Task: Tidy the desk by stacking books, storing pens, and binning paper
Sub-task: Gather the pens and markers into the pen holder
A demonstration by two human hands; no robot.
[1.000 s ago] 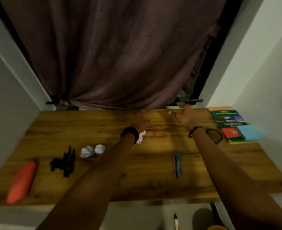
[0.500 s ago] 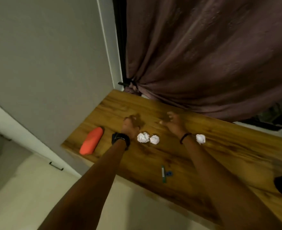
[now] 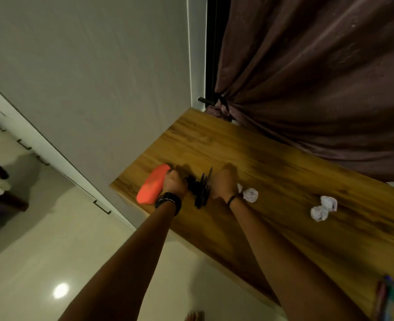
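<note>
A brown curtain (image 3: 318,77) hangs in heavy folds at the upper right, gathered by a tie beside a black rod (image 3: 205,100). A plain grey wall (image 3: 87,77) fills the upper left. Below it run white cabinet fronts with black handles (image 3: 102,207), above a glossy pale floor (image 3: 29,262) showing a round light reflection (image 3: 61,290)

Dim warm light, soft motion blur, wide-angle edge warp, glare on floor (image 3: 40,262)
</note>
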